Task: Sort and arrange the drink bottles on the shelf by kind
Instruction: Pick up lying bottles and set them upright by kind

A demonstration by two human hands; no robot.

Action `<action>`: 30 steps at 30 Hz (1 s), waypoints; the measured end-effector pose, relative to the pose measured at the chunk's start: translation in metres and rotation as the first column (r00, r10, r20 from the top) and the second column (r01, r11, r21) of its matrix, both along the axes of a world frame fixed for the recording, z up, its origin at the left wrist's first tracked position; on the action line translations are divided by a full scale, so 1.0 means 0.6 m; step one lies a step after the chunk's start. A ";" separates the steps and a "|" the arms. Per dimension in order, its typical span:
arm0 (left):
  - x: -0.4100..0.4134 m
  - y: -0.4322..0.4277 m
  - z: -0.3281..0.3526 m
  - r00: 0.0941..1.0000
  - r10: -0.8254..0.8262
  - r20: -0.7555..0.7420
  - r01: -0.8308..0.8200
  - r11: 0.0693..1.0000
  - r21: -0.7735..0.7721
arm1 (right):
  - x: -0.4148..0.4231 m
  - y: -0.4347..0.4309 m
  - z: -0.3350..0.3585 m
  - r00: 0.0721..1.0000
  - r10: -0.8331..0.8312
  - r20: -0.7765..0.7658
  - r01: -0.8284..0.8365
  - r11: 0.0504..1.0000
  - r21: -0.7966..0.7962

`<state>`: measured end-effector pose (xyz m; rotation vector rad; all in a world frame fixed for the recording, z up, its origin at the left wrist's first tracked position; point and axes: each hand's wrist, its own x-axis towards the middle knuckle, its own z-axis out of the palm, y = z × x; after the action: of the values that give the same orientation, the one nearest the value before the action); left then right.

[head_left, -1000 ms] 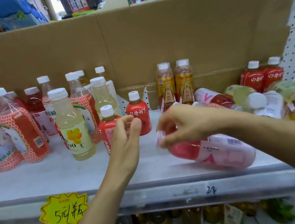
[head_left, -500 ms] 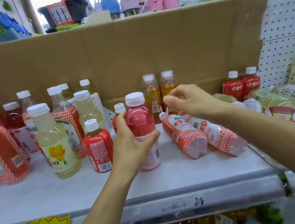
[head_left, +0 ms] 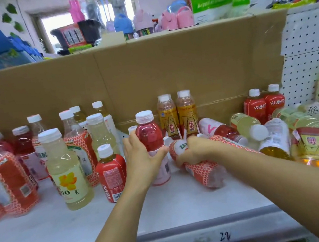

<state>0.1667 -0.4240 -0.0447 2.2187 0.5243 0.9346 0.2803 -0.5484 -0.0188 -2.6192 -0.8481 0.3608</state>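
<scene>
Gripping the upright pink drink bottle (head_left: pixel 151 142) mid-shelf, the left hand (head_left: pixel 141 160) wraps its stiff, slick waist; the right hand (head_left: pixel 194 150) clamps a toppled red-netted bottle (head_left: pixel 204 168), likely full and heavy.

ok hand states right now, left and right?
Left hand: closed on the upright pink bottle.
Right hand: closed on the lying red-netted bottle.
</scene>
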 end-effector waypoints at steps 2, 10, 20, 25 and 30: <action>0.004 0.008 0.004 0.999 0.044 -0.022 -0.044 0.999 0.024 | 0.003 -0.016 -0.007 0.989 -0.081 -0.125 0.112 0.957 0.268; 0.026 0.033 0.006 0.999 0.035 0.020 -0.035 0.999 -0.028 | -0.036 -0.028 -0.037 0.974 0.172 -0.150 0.031 0.551 0.834; -0.039 -0.053 -0.008 0.983 -0.075 0.165 0.074 0.997 0.009 | -0.067 -0.095 -0.020 0.965 0.033 0.261 -0.132 0.918 0.374; -0.003 -0.088 -0.014 0.982 -0.167 0.089 0.170 0.985 -0.028 | -0.071 -0.158 -0.040 0.932 -0.139 0.334 0.165 0.985 -0.050; 0.030 -0.084 -0.014 0.992 -0.122 0.040 0.120 0.991 0.061 | -0.081 -0.182 -0.040 0.939 -0.237 0.249 0.235 0.971 0.040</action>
<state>0.1844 -0.4746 -0.0531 2.2494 0.3424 0.9426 0.2315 -0.6576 -0.0428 -2.7556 -0.5947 -0.0437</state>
